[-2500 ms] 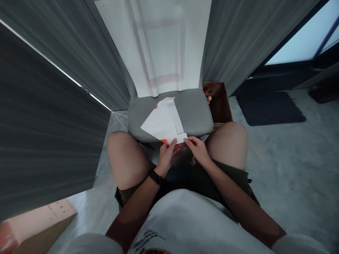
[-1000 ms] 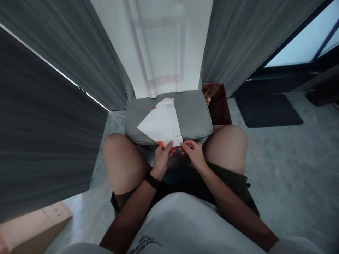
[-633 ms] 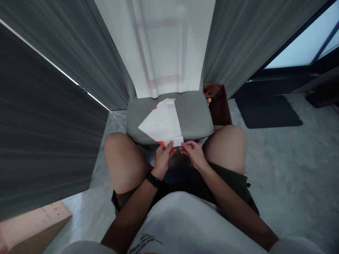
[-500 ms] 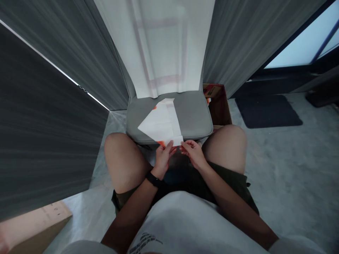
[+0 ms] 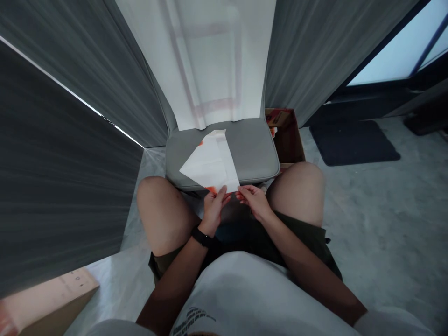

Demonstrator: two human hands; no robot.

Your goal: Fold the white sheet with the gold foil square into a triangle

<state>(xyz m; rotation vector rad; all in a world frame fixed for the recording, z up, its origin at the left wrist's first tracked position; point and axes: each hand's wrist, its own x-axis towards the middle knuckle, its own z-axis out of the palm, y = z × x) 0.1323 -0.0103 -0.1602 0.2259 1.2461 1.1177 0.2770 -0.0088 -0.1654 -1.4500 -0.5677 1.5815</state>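
A folded sheet of white paper (image 5: 213, 161) with orange patches reaches from my fingers over the front of a grey chair seat (image 5: 254, 156). Its left side comes to a point, and crease lines run across it. My left hand (image 5: 214, 205) grips the near edge, thumb on top and fingers beneath. At the near right corner, my right hand (image 5: 252, 198) pinches the paper between thumb and fingertips. A dark band (image 5: 202, 237) circles my left wrist.
A white sheet (image 5: 210, 60) hangs over the chair's backrest. Right of the chair stands an open cardboard box (image 5: 292, 140) with some orange-and-white pieces inside. Grey curtains (image 5: 80, 60) flank the chair. A dark mat (image 5: 353, 142) and a carton (image 5: 52, 298) lie on the floor.
The view has shifted slightly. The near right corner of the paper, which showed a small folded flap edge before, now looks flatter. Both hands keep their grip.
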